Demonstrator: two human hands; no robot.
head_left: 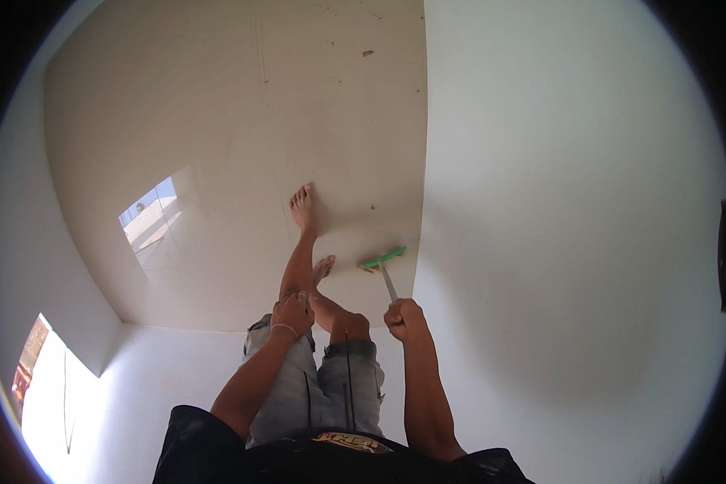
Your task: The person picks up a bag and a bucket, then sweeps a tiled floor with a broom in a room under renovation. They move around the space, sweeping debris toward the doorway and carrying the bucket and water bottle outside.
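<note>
Broom [383,258], held one-handed, on the floor [202,97] near the foot of the right-hand wall [589,202]. The fingers of the right hand [403,317] are closed around the handle [390,282]; any handle beyond the fist is hidden. The left hand [293,313] rests at the knee of the left leg [298,270]; how far its fingers are bent cannot be told. Outward from the fist, the handle runs to a green head [389,257], which lies between the right foot [323,268] and the wall. A speck [373,207] lies ahead of it, a larger flake [368,53] well apart.

Likely faults: a wide stroke rightward could strike the wall, the gap there being small; one leftward could catch the bare right foot. With a single fist, the head might twist and skip debris. Overreaching toward the flake could upset the stooped balance, particularly should the glossy floor prove slippery.
</note>
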